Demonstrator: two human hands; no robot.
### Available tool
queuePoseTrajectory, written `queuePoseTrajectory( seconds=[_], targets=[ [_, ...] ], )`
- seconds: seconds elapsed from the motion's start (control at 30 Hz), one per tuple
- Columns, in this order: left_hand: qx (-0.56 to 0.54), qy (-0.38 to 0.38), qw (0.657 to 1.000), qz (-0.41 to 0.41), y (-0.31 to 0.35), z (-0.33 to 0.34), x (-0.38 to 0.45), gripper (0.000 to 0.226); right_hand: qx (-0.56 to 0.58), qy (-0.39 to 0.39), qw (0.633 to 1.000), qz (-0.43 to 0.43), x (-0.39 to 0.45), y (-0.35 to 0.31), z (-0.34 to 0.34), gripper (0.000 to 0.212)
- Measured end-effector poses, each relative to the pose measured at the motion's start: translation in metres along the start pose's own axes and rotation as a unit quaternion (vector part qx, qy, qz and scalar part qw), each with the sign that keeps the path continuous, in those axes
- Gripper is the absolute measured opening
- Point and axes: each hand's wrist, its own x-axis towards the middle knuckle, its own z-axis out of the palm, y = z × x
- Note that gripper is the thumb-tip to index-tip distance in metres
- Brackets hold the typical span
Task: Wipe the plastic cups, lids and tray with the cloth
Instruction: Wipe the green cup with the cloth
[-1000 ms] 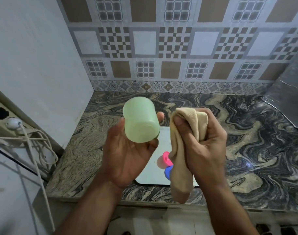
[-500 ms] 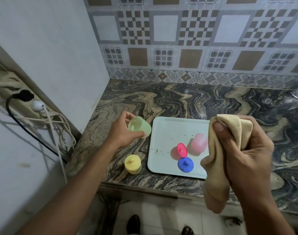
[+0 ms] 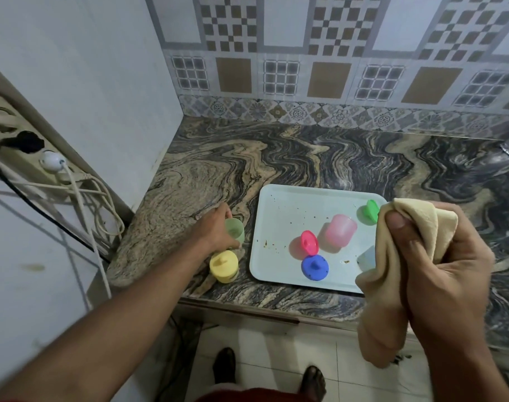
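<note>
We hold the pale green translucent plastic cup on the marbled stone counter at centre left, our left hand curled round it, seemingly setting it down above the yellow lidded cup. Our right hand clutches the beige cloth. The next move probably calls for releasing it and picking from the speckled white tray: pink cup, pink lid, blue lid, green lid.

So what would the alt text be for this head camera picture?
A person's left hand holds a pale green cup on a marbled counter beside a yellow lidded cup, while the right hand grips a beige cloth above a speckled white tray.
</note>
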Motion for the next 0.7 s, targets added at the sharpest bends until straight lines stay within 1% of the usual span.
queuePoseTrajectory(
  seconds=[0.1, 0.13, 0.17, 0.2, 0.3, 0.37, 0.43, 0.53, 0.6, 0.7],
  targets=[
    [0.004, -0.003, 1.0, 0.005, 0.001, -0.001, 0.003, 0.092, -0.001, 0.016, 1.0, 0.005, -0.001, 0.001, -0.009, 0.01],
    [-0.008, 0.01, 1.0, 0.014, 0.003, -0.002, 0.004, 0.095, -0.004, 0.02, 1.0, 0.005, -0.001, 0.002, -0.013, 0.007],
    [-0.03, 0.032, 0.999, 0.028, 0.007, -0.004, 0.004, 0.093, -0.008, 0.025, 1.0, 0.008, -0.001, 0.002, -0.017, 0.005],
    [-0.059, 0.056, 0.995, 0.05, 0.013, -0.005, 0.005, 0.085, -0.009, 0.034, 0.999, 0.011, -0.001, 0.002, -0.022, 0.006],
    [-0.136, 0.108, 0.978, 0.117, 0.038, -0.006, 0.01, 0.048, -0.005, 0.055, 0.998, 0.022, 0.0, 0.004, -0.035, 0.006],
    [-0.175, 0.114, 0.967, 0.144, 0.064, -0.001, 0.014, 0.027, -0.007, 0.066, 0.998, 0.024, -0.001, 0.005, -0.046, 0.005],
    [-0.185, 0.109, 0.963, 0.163, 0.093, 0.005, 0.016, 0.016, -0.008, 0.075, 0.997, 0.031, -0.002, 0.008, -0.054, 0.005],
    [-0.167, 0.08, 0.957, 0.225, 0.145, 0.022, 0.022, 0.011, -0.018, 0.093, 0.994, 0.046, -0.004, 0.011, -0.07, 0.007],
    [-0.134, 0.063, 0.95, 0.274, 0.18, 0.034, 0.027, 0.01, -0.022, 0.102, 0.993, 0.054, -0.006, 0.012, -0.079, 0.01],
    [-0.028, 0.063, 0.934, 0.352, 0.233, 0.055, 0.038, 0.017, -0.031, 0.119, 0.991, 0.062, -0.008, 0.014, -0.094, 0.013]
  ],
)
